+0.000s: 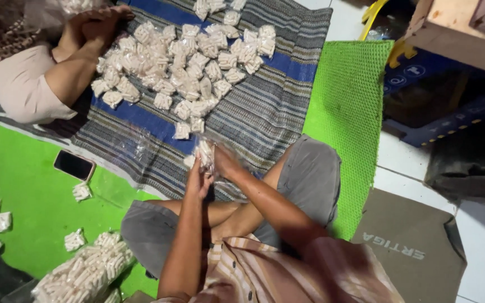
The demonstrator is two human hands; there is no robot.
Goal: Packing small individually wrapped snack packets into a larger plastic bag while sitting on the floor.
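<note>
The left hand (199, 178) and right hand (224, 163) meet over the person's crossed legs, both closed around a small clear packet (204, 152) of white snacks held just above the near edge of the striped cloth (265, 112). Motion blur hides the fingers' exact grip. Farther out on the cloth lies a pile of packets (183, 70). Another person's arm (77, 62) rests at its far left corner. A phone (74, 165) lies on the green mat (29, 191), beside a larger bag (85, 272) of the snacks.
</note>
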